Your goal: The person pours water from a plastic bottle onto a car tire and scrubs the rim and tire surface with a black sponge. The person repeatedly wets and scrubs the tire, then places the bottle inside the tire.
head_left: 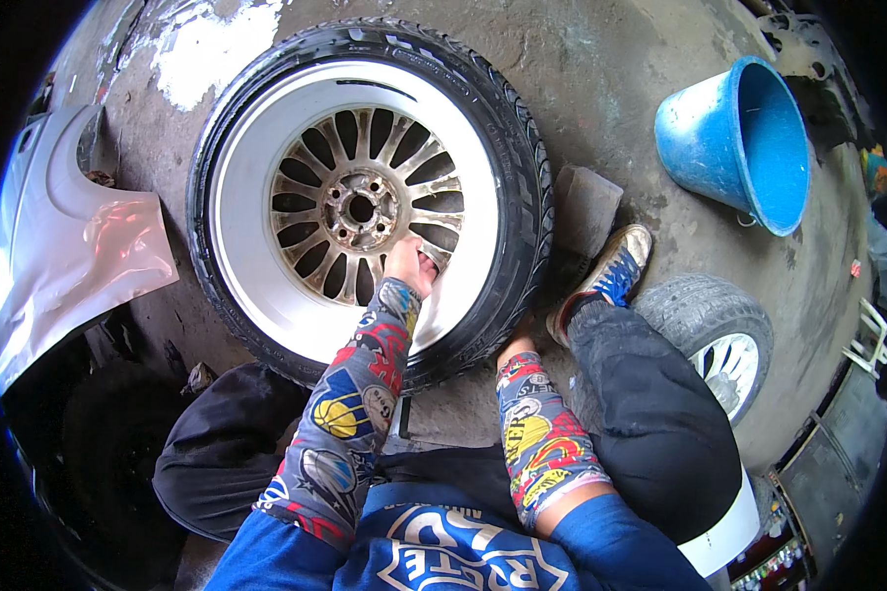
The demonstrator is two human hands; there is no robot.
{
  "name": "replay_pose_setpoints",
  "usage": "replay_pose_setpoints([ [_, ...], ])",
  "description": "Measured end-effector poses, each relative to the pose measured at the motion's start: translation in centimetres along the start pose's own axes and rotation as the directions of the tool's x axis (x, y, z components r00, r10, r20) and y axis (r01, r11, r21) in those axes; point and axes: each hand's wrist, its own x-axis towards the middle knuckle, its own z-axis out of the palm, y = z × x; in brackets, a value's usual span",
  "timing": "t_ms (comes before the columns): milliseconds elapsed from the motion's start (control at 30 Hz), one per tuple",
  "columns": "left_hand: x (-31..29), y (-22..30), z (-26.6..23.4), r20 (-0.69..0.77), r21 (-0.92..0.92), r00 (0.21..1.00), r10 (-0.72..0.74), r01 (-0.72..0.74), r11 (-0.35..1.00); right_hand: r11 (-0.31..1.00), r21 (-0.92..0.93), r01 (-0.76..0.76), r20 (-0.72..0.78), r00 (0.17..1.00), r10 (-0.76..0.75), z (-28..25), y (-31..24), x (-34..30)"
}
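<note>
- Wheel point(376, 189), one, the piece being worked on: upper centre of the frame, lying flat, its deep inner side facing up. Black tyre point(520, 212) fitted around a pale rim; spokes point(436, 217) stained brown.
- Silver body panel point(89, 236), one: left edge, curved, dented-looking near its lower corner.
- Blue bucket point(700, 138), one: upper right, tipped, mouth toward the right.
- Second wheel point(710, 320), one: right of centre, tyre greyed, pale spokes partly in view behind the knee.
- Grey block point(586, 207), one: just beside the tyre, right of centre.
- Left hand point(409, 264): centre, fingers curled inward at the spokes, below and right of the hub; whether anything is pinched cannot be told.
- Right hand point(518, 347): by the tyre's lower right edge, mostly hidden; grip cannot be told.

Step, as judged: close handwork on the spokes' inner face. The next move seems to call for fingertip control along a narrow spoke, knuckles clear of the slot edges, the wheel kept steady.
</note>
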Motion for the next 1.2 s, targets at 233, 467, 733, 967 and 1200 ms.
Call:
replay_pose_setpoints([
  [233, 1.9, -1.5, 2.5, -0.424, 0.382, 0.879, 0.218, -0.044, 0.923, 0.998, 0.036, -0.060, 0.044, 0.997, 0.058, 0.4, 0.2, 0.6],
  [467, 2.4, -1.4, 1.8, -0.319, 0.570, 0.927, 0.197, 0.022, 0.821, 0.998, 0.037, -0.056, 0.102, 0.993, 0.051, 1.9, -0.7, -0.6],
  [733, -3.8, 4.8, -1.9, 0.279, 0.907, 0.959, 0.036, -0.276, 0.317, 0.989, 0.029, -0.147, 0.423, 0.898, 0.121, 5.8, -2.9, -5.3],
  [967, -21.9, 16.8, -3.6, 0.823, 0.568, 0.506, 0.258, -0.721, -0.397, 0.944, -0.323, 0.059, 0.549, 0.825, 0.137, 13.0, -8.5, -11.3],
  [1200, -41.0, 7.4, -9.3, 0.452, 0.196, -0.196, 0.870, -0.930, -0.311, 0.917, -0.339, 0.210, 0.660, 0.748, 0.072, 17.7, -9.7, -17.0],
])
